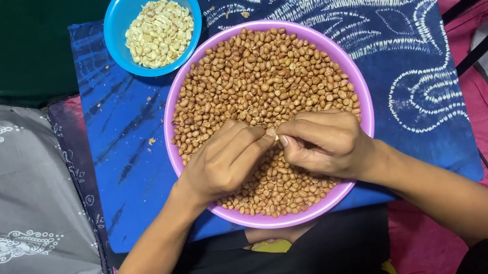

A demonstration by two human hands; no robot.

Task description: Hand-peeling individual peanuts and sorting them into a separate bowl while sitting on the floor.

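Left hand (221, 160) and right hand (321, 142) pinch together, grips closed on what looks like one peanut (276, 137), above the purple bowl (361, 94); blue bowl (115, 30) beyond.

Large bowl (364, 111) at centre of cloth (411, 30), filled with unpeeled peanuts (260, 75). Small bowl (115, 30) touches its rim at 11 o'clock, holding peeled peanuts (159, 32). Both hands (225, 160) (324, 142) meet over the large bowl's 6 o'clock half. Cushion (5, 210) at 9 o'clock.

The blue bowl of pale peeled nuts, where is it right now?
The blue bowl sits upper left in the head view, on the blue cloth, against the purple bowl's far-left rim.
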